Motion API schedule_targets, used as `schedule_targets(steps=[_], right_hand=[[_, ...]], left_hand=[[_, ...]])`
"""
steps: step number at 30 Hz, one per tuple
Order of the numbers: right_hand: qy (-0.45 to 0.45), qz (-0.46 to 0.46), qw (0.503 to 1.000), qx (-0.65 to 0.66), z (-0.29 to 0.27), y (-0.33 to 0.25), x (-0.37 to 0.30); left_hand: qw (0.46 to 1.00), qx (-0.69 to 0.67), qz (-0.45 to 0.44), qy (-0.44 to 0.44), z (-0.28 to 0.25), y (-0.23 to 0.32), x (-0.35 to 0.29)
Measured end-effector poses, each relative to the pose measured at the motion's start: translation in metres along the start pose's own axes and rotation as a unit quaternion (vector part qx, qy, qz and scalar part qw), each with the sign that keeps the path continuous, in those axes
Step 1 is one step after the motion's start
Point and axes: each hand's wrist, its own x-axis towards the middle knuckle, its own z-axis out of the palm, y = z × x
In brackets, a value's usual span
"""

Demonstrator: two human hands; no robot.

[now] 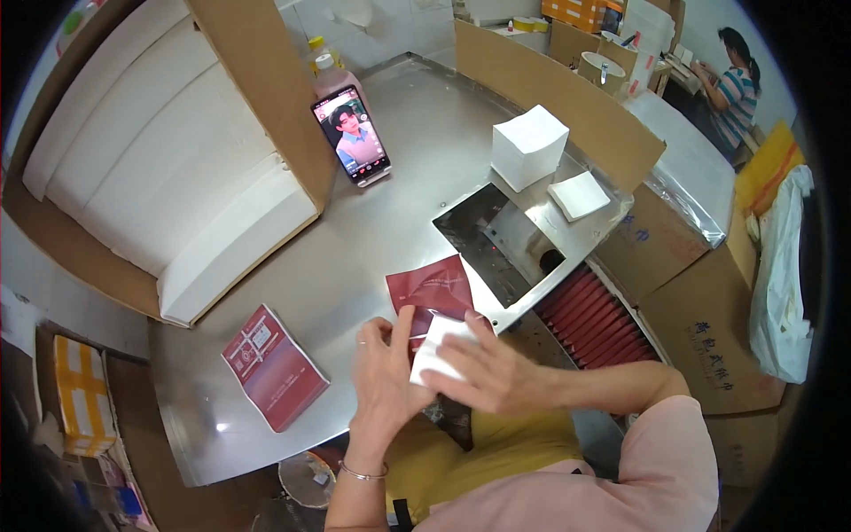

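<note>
Left hand [383,368] holds red pouch [433,285], right hand [493,369] grips white sheets [433,353] at its near end; tilting could crumple them.

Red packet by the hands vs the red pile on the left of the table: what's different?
Thickness: the packet looks thin; the pile is thick.
Surface: the packet is creased; the pile's top looks fairly smooth.
Handling: the left hand is at the packet, with white paper under the right hand beside it; no hand touches the pile.
Shared: both mostly dark red with pale print.
</note>
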Motion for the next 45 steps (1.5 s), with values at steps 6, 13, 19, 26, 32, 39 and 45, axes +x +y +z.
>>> schedule_targets(steps=[6,13,19,26,32,39,45], right_hand=[[-0.077,0.212,0.974,-0.012,0.081,0.083,0.012],[-0.238,0.435,0.868,-0.006,0.036,0.133,-0.015],[0.057,0.321,0.889,-0.321,-0.025,0.153,-0.042],[0.007,0.4,0.866,-0.301,-0.029,0.191,-0.089],[0.056,0.399,0.883,-0.239,-0.025,0.192,-0.079],[0.046,0.394,0.891,-0.221,-0.035,0.198,-0.099],[0.103,0.245,0.958,-0.106,-0.006,0.129,-0.034]], left_hand=[[0.998,-0.043,-0.019,-0.038,0.017,0.031,0.01],[0.996,-0.074,0.035,-0.024,-0.012,0.022,-0.021],[0.977,0.068,-0.151,0.132,-0.084,-0.048,-0.059],[0.965,0.166,-0.205,0.007,-0.089,-0.103,-0.068],[0.974,0.014,-0.158,0.161,-0.078,-0.067,-0.04],[0.998,-0.037,-0.011,0.045,0.021,-0.018,0.001],[0.994,-0.057,0.092,0.018,0.031,0.008,0.007]])
